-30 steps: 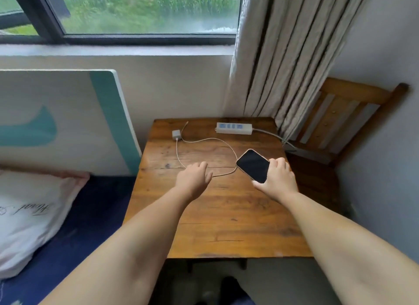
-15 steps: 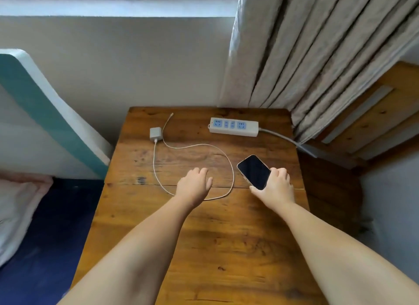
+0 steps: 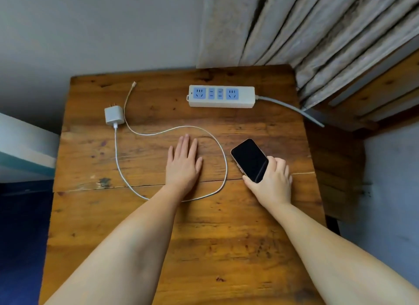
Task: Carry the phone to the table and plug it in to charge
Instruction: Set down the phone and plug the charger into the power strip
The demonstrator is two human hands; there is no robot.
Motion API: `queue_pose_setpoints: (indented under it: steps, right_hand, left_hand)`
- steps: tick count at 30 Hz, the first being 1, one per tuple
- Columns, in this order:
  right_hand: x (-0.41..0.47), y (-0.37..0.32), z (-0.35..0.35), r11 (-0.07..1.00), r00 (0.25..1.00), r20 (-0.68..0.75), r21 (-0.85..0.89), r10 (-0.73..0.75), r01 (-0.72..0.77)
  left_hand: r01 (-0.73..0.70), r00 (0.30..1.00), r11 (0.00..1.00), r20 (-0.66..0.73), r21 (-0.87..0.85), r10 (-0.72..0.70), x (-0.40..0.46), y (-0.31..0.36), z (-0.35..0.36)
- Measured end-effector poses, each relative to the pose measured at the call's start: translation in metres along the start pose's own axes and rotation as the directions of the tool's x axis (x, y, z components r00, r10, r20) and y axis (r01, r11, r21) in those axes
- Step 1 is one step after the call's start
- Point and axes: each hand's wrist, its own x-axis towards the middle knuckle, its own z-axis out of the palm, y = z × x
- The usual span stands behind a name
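Observation:
A black-screened phone (image 3: 249, 160) with a pale edge lies tilted, screen up, over the wooden table (image 3: 176, 241), held at its near end by my right hand (image 3: 273, 182). My left hand (image 3: 183, 162) rests flat on the table, fingers spread, inside the loop of the white charging cable (image 3: 223, 155). The cable runs from a white charger block (image 3: 113, 115), unplugged at the back left, and its free plug end (image 3: 134, 84) lies near the back edge. A white power strip (image 3: 221, 96) with blue sockets sits at the back.
Grey curtains (image 3: 317, 27) hang behind the table's back right corner. A wooden chair (image 3: 374, 95) stands to the right, against the wall. The power strip's grey cord (image 3: 292, 108) runs off to the right. A white and teal board (image 3: 25, 150) leans at the left.
The view has moved closer and tilted down over the table. My left hand has flattened out with fingers spread. The phone has come lower toward the tabletop, still in my right hand.

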Motion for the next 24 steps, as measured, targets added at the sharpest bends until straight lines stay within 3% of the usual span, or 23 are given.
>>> queue_pose_setpoints:
  steps: [11,16,21,24]
  right_hand:
    - [-0.005,0.003,0.009,0.997,1.0,0.016,-0.076,0.003,-0.002]
    - [0.014,-0.018,-0.015,0.998,0.998,0.028,0.02,0.053,-0.054]
    - [0.06,-0.116,-0.03,0.97,0.984,-0.047,0.166,-0.17,0.176]
    - [0.078,-0.186,-0.017,0.911,0.933,-0.011,0.209,-0.361,0.355]
  left_hand:
    - [-0.015,0.998,0.999,-0.052,0.048,0.018,-0.002,-0.008,0.019]
    - [-0.041,0.998,0.999,0.043,0.016,0.04,-0.004,-0.005,0.007]
    - [-0.199,0.977,0.966,0.041,-0.166,0.208,0.002,-0.036,-0.038]
    - [-0.137,0.986,0.965,-0.126,-0.222,0.111,0.002,-0.081,-0.068]
